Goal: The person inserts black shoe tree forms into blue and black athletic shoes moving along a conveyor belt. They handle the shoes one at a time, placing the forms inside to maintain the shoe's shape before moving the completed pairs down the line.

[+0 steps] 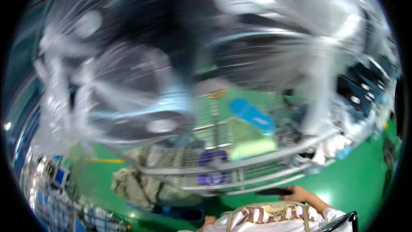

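Right hand (300, 194): low in the picture, fingers lying on a flat dark thing (273, 192); I cannot tell if they squeeze it.
Left hand (208, 221): just a bit shows at the bottom edge; grip hidden.
Clear plastic bag (128, 81): blurry, fills the top.
Wire cart (240, 163): sits just above the hands.
Floor (360, 180): green.

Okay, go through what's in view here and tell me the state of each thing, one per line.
Clear plastic bag: raised close to the camera, blurred, crumpled, filling the upper view.
Wire cart: upright on the green floor, holding goods.
Blue flat item: lying tilted inside the cart.
Right hand: at the cart's near rail, on a dark flat object; grip unclear.
Left hand: barely visible at the lower edge.
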{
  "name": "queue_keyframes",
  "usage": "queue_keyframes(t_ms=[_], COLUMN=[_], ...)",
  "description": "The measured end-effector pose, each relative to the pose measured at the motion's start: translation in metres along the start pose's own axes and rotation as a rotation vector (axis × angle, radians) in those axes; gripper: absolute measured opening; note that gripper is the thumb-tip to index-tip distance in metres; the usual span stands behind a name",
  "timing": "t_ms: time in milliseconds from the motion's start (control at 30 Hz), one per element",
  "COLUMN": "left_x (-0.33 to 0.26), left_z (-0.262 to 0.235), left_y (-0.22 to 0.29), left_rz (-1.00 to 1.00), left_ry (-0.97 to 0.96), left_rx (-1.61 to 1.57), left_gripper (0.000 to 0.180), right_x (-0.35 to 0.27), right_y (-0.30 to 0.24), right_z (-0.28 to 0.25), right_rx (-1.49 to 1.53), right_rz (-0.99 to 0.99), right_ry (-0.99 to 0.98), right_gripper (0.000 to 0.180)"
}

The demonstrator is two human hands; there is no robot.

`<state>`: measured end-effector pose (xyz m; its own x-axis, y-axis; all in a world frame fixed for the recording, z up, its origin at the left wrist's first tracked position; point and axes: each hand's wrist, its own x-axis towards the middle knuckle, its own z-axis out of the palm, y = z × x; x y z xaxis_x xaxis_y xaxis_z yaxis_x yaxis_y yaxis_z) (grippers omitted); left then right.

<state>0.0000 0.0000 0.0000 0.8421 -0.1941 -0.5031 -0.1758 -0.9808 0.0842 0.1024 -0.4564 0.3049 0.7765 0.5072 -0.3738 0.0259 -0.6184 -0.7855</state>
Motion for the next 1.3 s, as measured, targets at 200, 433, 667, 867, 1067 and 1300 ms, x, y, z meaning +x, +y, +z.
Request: queue_keyframes(t_ms=[200,433,667,867,1067,1300], left_x=[0.138,0.241,0.292,0.351,0.176,-0.077], left_z=[-0.189,-0.161,-0.139,-0.160,-0.141,-0.078], left_y=[0.252,0.464,0.690,0.926,1.266,1.424], left_rz=[0.424,0.608,0.782,1.605,1.395,2.098], left_ry=[-0.250,-0.278,-0.524,-0.279,-0.324,-0.606], left_rx=[-0.147,-0.378,0.248,0.954,0.213,0.016], left_gripper=[0.024,0.009,0.011,0.015,0.022,0.020], right_x=[-0.192,-0.301,-0.394,-0.497,-0.539,-0.738], right_y=[0.126,0.256,0.390,0.362,0.362,0.435], right_z=[-0.042,0.030,0.134,0.136,0.134,0.068], right_rx=[0.782,1.328,1.386,1.035,1.200,0.891], right_rz=[0.484,0.690,1.154,1.675,1.774,1.554], right_ry=[0.952,1.561,2.021,2.097,2.378,2.518], right_gripper=[0.072,0.046,0.029,0.025,0.028,0.029])
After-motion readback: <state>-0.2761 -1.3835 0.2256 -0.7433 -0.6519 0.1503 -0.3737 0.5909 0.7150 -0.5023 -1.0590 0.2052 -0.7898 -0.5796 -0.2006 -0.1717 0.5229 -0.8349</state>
